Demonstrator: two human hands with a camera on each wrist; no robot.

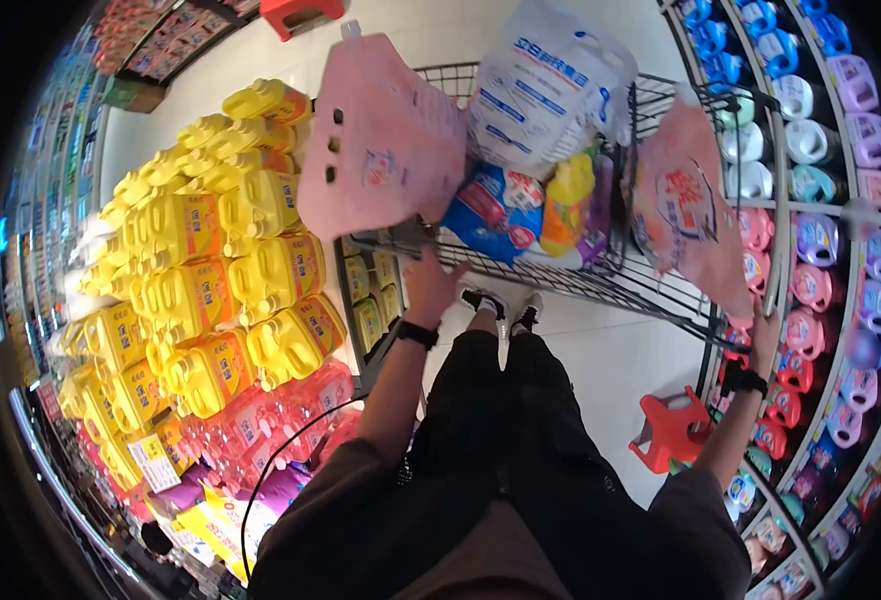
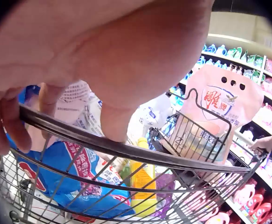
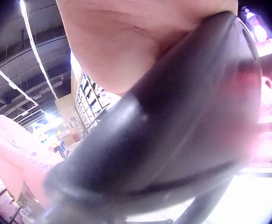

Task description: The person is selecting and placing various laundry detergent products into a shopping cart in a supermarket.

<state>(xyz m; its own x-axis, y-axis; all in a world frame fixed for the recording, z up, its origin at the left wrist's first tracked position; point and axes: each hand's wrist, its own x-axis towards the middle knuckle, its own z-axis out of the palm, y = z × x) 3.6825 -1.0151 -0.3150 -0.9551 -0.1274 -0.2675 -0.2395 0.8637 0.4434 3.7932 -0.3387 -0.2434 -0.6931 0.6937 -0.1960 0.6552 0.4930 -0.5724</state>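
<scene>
A wire shopping cart point(image 1: 601, 282) stands in front of the person. At its near left corner, my left hand point(image 1: 431, 290) has its fingers over the dark rim point(image 2: 140, 154), with the thumb against it. My right hand point(image 1: 764, 335) grips the cart's right end; the right wrist view shows its palm against a dark handle point(image 3: 164, 121). One pink bag point(image 1: 386, 140) with three holes is at the cart's left, another point(image 1: 686, 200) at its right. Inside lie a white bag point(image 1: 551, 85), a blue pack point(image 1: 496, 215) and a yellow pack point(image 1: 566, 205).
Stacked yellow jugs point(image 1: 186, 290) stand on the left, above pink bottles point(image 1: 261, 420). Shelves of coloured bottles point(image 1: 811, 235) line the right. A red stool point(image 1: 669, 430) stands on the floor beside the right shelves; another point(image 1: 301, 14) is at the far left.
</scene>
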